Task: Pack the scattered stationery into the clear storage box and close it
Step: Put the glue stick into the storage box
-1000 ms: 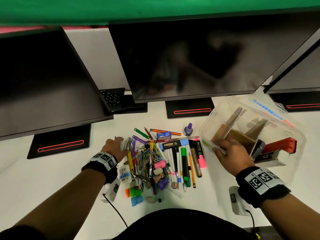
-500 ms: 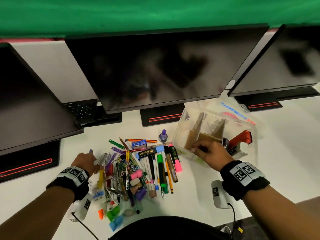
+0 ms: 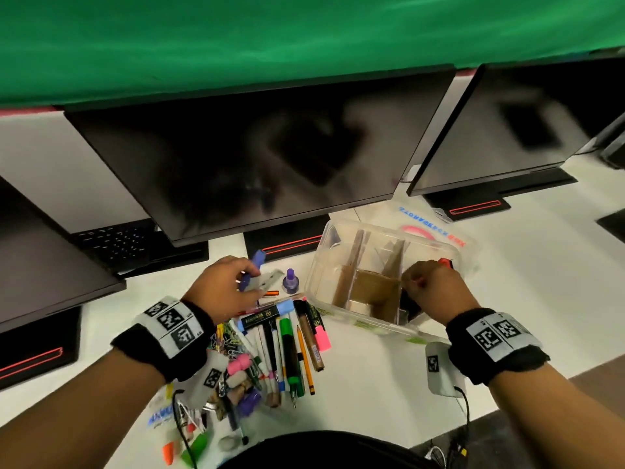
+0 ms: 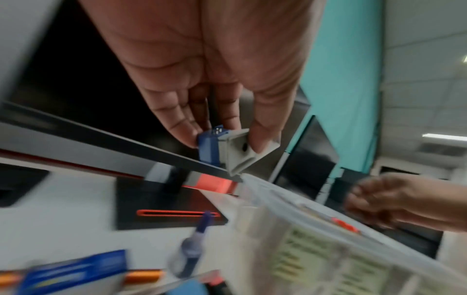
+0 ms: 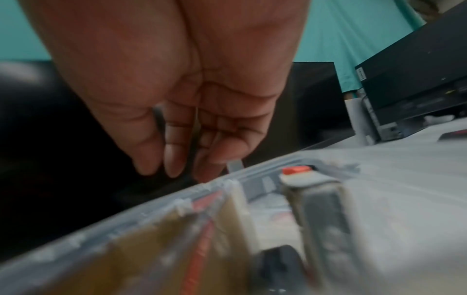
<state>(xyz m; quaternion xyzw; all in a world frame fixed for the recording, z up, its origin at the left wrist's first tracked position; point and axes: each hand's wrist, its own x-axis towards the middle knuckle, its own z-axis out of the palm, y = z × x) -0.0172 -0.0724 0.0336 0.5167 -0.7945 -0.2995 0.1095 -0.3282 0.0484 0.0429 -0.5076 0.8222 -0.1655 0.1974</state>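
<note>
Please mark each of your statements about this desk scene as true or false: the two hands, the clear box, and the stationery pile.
1. The left hand holds a blue and grey item. True.
2. The clear storage box is closed. False: it is open, with cardboard dividers showing.
3. The right hand is over the box. True.
4. The pens are all packed. False: they lie on the desk.

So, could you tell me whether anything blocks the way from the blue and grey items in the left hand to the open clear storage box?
Nothing visible does. The left hand holds the blue and grey items raised above the table, left of the clear plastic storage box. Only the small purple-capped bottle stands between, low on the table. The right hand is over the box's right end.
</note>
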